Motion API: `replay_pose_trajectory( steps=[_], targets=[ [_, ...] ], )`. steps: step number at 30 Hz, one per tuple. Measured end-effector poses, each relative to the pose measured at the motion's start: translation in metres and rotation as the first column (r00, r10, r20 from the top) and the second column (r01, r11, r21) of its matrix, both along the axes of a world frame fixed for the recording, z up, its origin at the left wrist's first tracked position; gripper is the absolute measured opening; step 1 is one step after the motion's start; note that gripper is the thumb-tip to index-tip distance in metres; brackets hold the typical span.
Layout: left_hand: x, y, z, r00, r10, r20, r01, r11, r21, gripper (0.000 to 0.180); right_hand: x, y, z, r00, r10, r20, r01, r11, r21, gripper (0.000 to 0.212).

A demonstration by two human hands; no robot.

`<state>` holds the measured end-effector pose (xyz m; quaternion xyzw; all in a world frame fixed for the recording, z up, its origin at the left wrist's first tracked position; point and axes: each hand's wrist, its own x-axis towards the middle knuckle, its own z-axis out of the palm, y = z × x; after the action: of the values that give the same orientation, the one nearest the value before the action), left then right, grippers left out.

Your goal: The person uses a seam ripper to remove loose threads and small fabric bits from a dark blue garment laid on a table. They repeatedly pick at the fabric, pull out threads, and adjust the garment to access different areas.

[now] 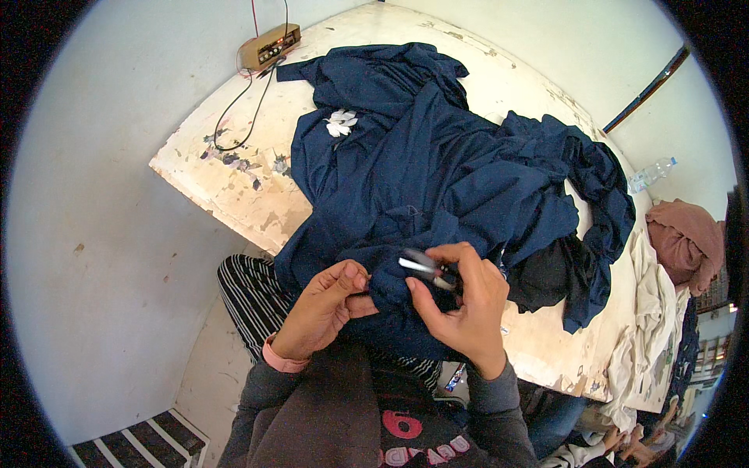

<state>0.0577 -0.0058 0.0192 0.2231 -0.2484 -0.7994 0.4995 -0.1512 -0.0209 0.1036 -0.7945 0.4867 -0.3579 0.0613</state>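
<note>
Cloth [406, 171], navy-blue, crumpled, already spread mid-frame over cream tabletop [558, 355]; handwork seemingly unfinished, amount left unclear. Lower centre: right grip [472, 292] grasping blurred silver-bladed tool [425, 267]; left grip [320, 308] curled, hold impossible to tell.

We note a tan box with knobs [270, 48] at the far left of the pale, worn table [558, 343], a black cable [251, 117] looping down near dark patches [242, 164] (scraps or peeling, we cannot tell which). At right we log a clear plastic bottle [652, 175], a brownish-pink cloth [685, 246] near it, and off-white cloth [651, 288] draped along the table's edge.
</note>
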Motion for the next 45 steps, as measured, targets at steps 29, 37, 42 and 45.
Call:
replay_pose_trajectory(
  steps=[29, 37, 42, 45],
  targets=[
    [-0.009, -0.002, 0.01, 0.999, -0.008, -0.041, 0.008, 1.0, -0.005, 0.022, 0.008, -0.007, 0.016, 0.878, 0.196, -0.437, -0.255, 0.964, -0.081, 0.021],
    [0.0, -0.003, 0.0, 0.999, 0.028, -0.046, -0.027, 0.999, 0.018, 0.018, 0.005, -0.033, -0.02, 0.977, 0.174, 0.126, -0.196, 0.961, 0.194, 0.042],
    [0.013, -0.007, -0.004, 0.998, 0.022, 0.063, -0.021, 1.0, -0.014, 0.015, -0.007, -0.056, -0.05, 0.782, 0.108, 0.614, -0.503, 0.692, 0.519, 0.036],
    [0.031, -0.006, 0.014, 0.97, 0.19, 0.15, -0.192, 0.981, -0.004, 0.007, -0.012, -0.058, -0.055, 0.712, -0.002, 0.702, -0.546, 0.626, 0.556, 0.015]
  ],
)
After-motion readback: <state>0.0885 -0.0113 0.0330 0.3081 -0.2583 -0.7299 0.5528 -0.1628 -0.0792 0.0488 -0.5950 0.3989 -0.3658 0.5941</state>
